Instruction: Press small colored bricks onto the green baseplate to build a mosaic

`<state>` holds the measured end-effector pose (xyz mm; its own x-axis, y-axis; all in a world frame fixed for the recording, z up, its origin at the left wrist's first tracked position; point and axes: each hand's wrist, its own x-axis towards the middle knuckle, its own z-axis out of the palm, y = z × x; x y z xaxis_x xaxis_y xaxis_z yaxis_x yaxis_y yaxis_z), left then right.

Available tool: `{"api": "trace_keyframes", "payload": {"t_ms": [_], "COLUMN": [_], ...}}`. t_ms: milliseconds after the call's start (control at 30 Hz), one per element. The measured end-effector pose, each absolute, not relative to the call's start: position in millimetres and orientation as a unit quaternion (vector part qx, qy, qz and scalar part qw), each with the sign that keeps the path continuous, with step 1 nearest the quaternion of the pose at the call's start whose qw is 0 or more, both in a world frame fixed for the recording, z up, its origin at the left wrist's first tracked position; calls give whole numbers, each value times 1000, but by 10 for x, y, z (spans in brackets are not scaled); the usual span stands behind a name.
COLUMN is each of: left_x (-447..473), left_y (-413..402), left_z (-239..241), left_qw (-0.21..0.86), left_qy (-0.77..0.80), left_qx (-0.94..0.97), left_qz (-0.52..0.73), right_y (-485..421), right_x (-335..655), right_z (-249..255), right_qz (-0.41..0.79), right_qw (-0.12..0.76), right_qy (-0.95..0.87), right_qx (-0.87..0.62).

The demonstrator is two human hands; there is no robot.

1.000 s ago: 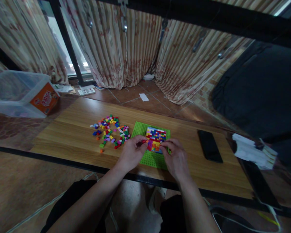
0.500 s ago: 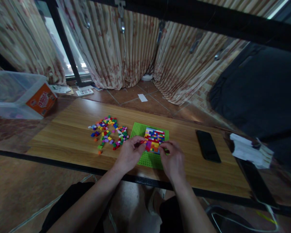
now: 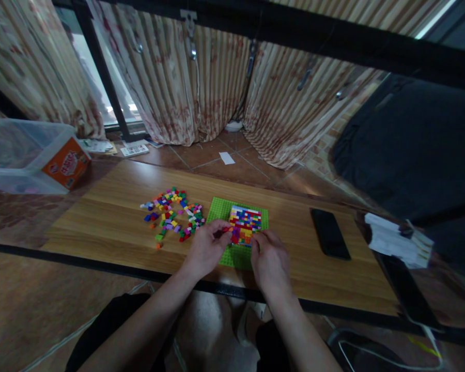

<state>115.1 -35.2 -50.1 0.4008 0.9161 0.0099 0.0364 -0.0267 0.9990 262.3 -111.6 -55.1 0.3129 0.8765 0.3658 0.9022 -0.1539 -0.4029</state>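
A green studded baseplate (image 3: 219, 206) lies on the wooden table, bearing a block of small multicoloured toy bricks (image 3: 246, 218) packed in rows. At its left edge, my left hand (image 3: 206, 249) is closed in a pinch, with small red and orange toy bricks (image 3: 228, 229) at the fingertips. My right hand (image 3: 271, 261) is at the right edge of the packed bricks, thumb and fingers drawn together close to the orange ones. Whatever is between those fingertips is too small or hidden to make out. Loose toy bricks (image 3: 172, 226) are spread left of the baseplate.
A black phone (image 3: 330, 233) lies right of the baseplate on the wooden table (image 3: 104, 206). White papers (image 3: 395, 243) and another dark device (image 3: 408, 289) are at the far right. A clear plastic bin (image 3: 23, 155) with an orange label stands at the far left. Curtains hang behind.
My right hand has shifted slightly left and down along the packed bricks, its fingers drawn closer together. My left hand keeps its pinch in nearly the same place. The camera view has shifted slightly.
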Motion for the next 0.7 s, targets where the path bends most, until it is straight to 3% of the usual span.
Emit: {"api": "trace_keyframes", "payload": {"t_ms": [167,300,433,700], "left_x": [1160,1163,1183,1200], "left_y": [-353,-365,-396,-435], "left_z": [-518,-537,-494,-455], "left_qw": [608,637,642,635], "left_qy": [374,349,336,308], "left_qx": [581,571,581,605], "left_qz": [390,382,372,369], "right_y": [-1171,-1195,-1157,-1128], "right_x": [2639,2642,2586,2517], "right_z": [-541,-509,-412,-351], "right_qz": [-7,-3,97,193], "right_qw": [311,394,468,497], "right_qy": [-558,-540,-560,-550], "right_qx": [-770,-744,-677,-643]}}
